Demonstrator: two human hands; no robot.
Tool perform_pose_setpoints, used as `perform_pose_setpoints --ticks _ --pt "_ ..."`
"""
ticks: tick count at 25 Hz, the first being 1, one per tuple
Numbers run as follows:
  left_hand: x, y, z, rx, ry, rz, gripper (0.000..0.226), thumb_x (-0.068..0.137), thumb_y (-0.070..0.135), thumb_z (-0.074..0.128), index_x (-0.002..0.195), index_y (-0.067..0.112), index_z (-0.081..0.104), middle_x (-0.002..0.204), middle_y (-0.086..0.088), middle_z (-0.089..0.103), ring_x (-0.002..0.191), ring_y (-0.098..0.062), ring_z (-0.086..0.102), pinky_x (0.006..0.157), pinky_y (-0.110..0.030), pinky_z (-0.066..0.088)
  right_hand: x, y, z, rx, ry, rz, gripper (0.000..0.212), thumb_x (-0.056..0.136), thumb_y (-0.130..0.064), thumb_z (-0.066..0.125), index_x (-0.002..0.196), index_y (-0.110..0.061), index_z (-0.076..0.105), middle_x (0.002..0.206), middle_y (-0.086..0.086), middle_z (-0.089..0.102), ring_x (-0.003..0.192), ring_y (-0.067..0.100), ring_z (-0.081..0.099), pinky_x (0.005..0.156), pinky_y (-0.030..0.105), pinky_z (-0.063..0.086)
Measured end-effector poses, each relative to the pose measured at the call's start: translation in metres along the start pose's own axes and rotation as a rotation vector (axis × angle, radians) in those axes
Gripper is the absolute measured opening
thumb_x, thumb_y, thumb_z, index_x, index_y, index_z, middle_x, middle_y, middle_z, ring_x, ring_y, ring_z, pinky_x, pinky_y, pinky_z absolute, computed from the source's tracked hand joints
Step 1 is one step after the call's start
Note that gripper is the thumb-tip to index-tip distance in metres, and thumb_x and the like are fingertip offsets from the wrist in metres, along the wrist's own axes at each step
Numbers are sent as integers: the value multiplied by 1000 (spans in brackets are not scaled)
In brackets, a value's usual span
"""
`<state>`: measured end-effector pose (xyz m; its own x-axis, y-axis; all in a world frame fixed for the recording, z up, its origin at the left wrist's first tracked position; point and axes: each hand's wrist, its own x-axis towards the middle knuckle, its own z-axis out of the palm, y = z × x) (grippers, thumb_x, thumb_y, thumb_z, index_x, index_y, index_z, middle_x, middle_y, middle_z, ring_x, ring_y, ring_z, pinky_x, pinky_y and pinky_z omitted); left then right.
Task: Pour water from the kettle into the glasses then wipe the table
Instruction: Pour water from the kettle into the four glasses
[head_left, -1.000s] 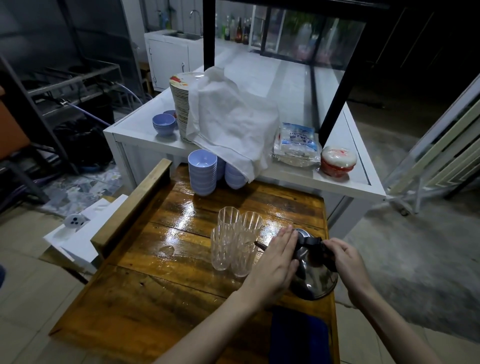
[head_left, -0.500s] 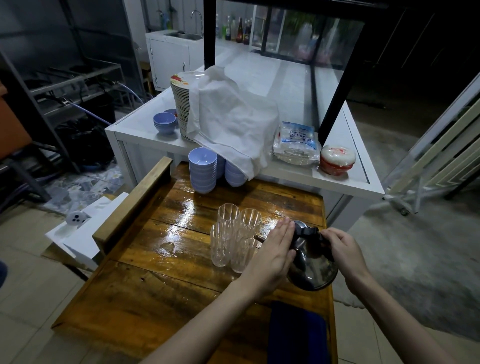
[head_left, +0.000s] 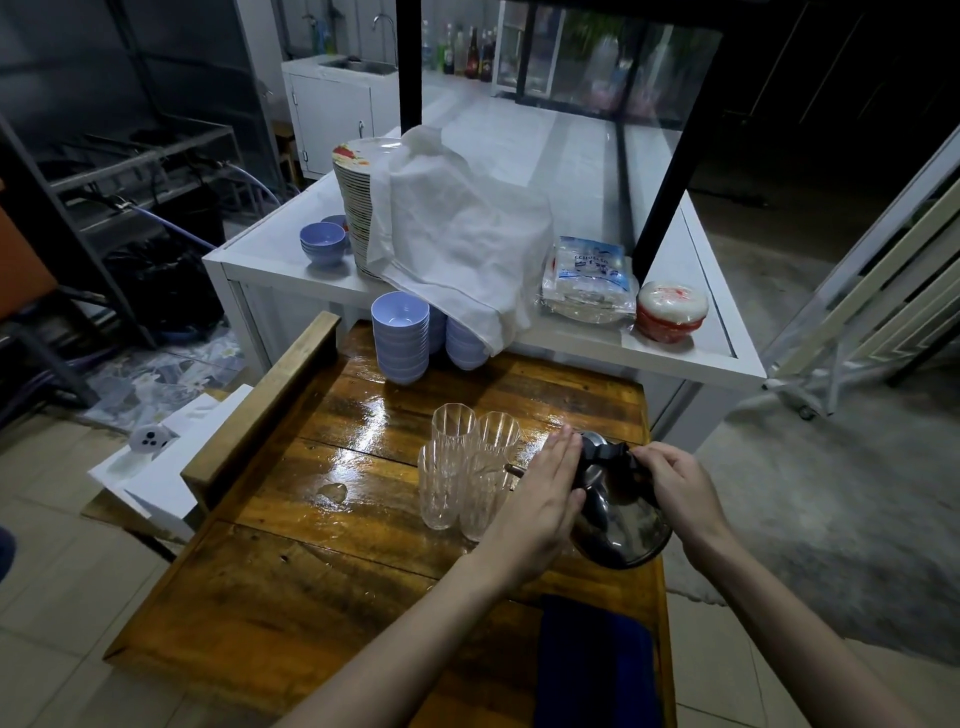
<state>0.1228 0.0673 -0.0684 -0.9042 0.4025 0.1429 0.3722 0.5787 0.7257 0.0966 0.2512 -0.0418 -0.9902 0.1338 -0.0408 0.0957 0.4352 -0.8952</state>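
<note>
A shiny metal kettle (head_left: 626, 525) with a black handle is tilted toward a cluster of several clear ribbed glasses (head_left: 467, 467) on the wet wooden table (head_left: 322, 566). Its thin spout reaches the nearest right glass. My right hand (head_left: 675, 483) grips the black handle. My left hand (head_left: 545, 499) lies flat, fingers together, against the kettle's lid and left side. A dark blue cloth (head_left: 592, 665) lies folded at the table's near right edge. I cannot see a stream of water.
Stacks of lilac bowls (head_left: 400, 338) stand at the table's far edge. Behind is a white counter (head_left: 691, 358) with a plate stack under a white cloth (head_left: 457, 234), a plastic packet and a red-white lidded tub (head_left: 670, 312). A small puddle (head_left: 332, 491) lies left of the glasses.
The kettle has risen and tipped further toward the glasses, its spout now at the near right glass. Both hands moved with it, slightly away from me.
</note>
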Motion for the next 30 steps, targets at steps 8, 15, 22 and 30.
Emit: perform_pose_setpoints --ticks 8,15,22,30 --pt "0 0 2 -33 -9 -2 57 103 30 28 152 19 0 159 7 -6 145 0 -11 121 -28 0 -2 0 -1 -11 23 10 34 96 -30 52 73 -12 70 78 11 70 83 32 66 82 58 53" --pt "1 1 7 -72 -5 -4 58 103 29 29 152 20 0 156 12 -9 145 -1 -10 120 -27 0 -6 -12 -4 -61 47 -18 36 98 -25 51 75 -6 70 78 12 69 82 29 65 75 46 53" --pt "2 1 9 -52 -5 -5 59 103 32 28 152 21 -2 160 8 -9 144 0 -13 120 -26 -1 -4 -14 -5 -109 73 -38 38 97 -28 50 68 -11 67 72 7 66 77 26 63 69 39 49" --pt "5 0 11 -63 13 -4 59 103 30 29 152 19 0 160 5 -7 145 -1 -12 120 -26 -1 2 -19 -6 -175 93 -65 43 95 -26 51 53 -22 56 58 -6 56 64 13 53 60 30 39"
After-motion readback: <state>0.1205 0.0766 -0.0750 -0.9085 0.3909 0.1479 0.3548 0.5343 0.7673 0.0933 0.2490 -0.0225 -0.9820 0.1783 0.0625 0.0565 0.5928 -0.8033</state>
